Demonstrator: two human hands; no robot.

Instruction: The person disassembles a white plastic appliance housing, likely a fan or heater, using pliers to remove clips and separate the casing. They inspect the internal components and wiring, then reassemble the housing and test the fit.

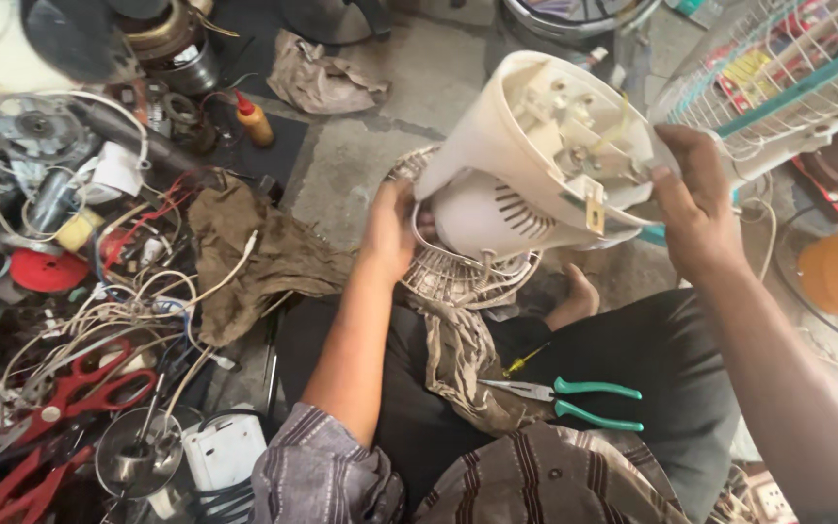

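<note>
Item: cream fan housing (526, 165), centre of frame, open end up, switch parts and wires exposed.

Your left hand (388, 233) grips its lower side by the grille (448, 277); your right hand (695, 199) has fingers closed on its right rim.

Step, as judged: inspecting the internals.

Next move calls for a steady hold.

Pliers (574, 400) and screwdriver (524, 361) lie on your lap, lower centre.

We see a small yellowish tag (595, 215) hanging on the fan housing (526, 165), and colourful red-yellow packets (763, 68) behind the wire guard (778, 87).
</note>
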